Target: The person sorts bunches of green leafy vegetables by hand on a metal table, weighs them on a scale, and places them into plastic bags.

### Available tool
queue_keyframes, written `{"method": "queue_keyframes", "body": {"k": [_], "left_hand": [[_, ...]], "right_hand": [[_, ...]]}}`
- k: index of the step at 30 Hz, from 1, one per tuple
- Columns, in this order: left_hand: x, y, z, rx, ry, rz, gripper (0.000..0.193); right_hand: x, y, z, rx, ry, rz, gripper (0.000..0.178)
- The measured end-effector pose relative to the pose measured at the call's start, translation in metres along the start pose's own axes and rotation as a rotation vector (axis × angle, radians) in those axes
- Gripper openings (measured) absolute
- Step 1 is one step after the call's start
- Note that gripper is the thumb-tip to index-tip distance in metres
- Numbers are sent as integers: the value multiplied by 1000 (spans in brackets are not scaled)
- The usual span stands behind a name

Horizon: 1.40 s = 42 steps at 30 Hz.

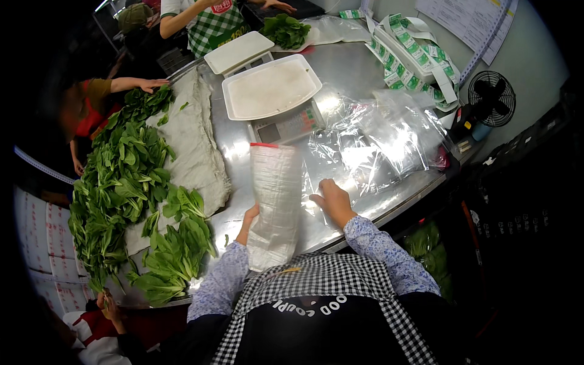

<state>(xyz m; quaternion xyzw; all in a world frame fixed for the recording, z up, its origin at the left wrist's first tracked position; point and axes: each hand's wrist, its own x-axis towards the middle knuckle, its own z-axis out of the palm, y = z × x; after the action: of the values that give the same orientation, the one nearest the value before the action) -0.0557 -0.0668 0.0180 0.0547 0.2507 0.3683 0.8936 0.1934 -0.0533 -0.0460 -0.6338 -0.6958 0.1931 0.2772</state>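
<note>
In front of me, a long whitish, see-through plastic bag (275,201) with a red strip along its far end stands out above the steel table. My left hand (248,224) is closed round its left edge; part of the fingers is hidden behind the plastic. To the right of the bag, my right hand (333,199) hangs over the table with its thumb spread away from the fingers, and nothing shows in it. Clear plastic bags (395,137) lie spread just beyond that hand. A scale with a white tray (272,85) stands past the bag's far end.
Leafy greens (121,170) are heaped on the left, partly on a pale cloth (198,146). Co-workers' hands (149,84) reach in at the left and far side. Green-and-white label strips (404,52) fill a box at the far right, near a small black fan (491,98).
</note>
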Motion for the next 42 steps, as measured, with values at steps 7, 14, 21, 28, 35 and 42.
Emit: {"method": "queue_keyframes", "body": {"k": [7, 14, 21, 28, 35, 42], "left_hand": [[47, -35, -34, -39, 8, -37, 48], [44, -32, -33, -47, -14, -25, 52], [39, -33, -16, 53, -35, 91, 54], [19, -14, -31, -79, -40, 210, 59], [-18, -5, 10, -74, -134, 425, 58], [-8, 1, 9, -102, -341, 386, 63]], "right_hand": [[17, 9, -10, 8, -74, 17, 30], [29, 14, -31, -78, -86, 60, 27], [-4, 22, -22, -34, -36, -166, 28], [10, 19, -35, 190, -160, 16, 20], [56, -12, -101, 666, 88, 120, 13], [56, -59, -170, 1295, 568, -171, 18]]}}
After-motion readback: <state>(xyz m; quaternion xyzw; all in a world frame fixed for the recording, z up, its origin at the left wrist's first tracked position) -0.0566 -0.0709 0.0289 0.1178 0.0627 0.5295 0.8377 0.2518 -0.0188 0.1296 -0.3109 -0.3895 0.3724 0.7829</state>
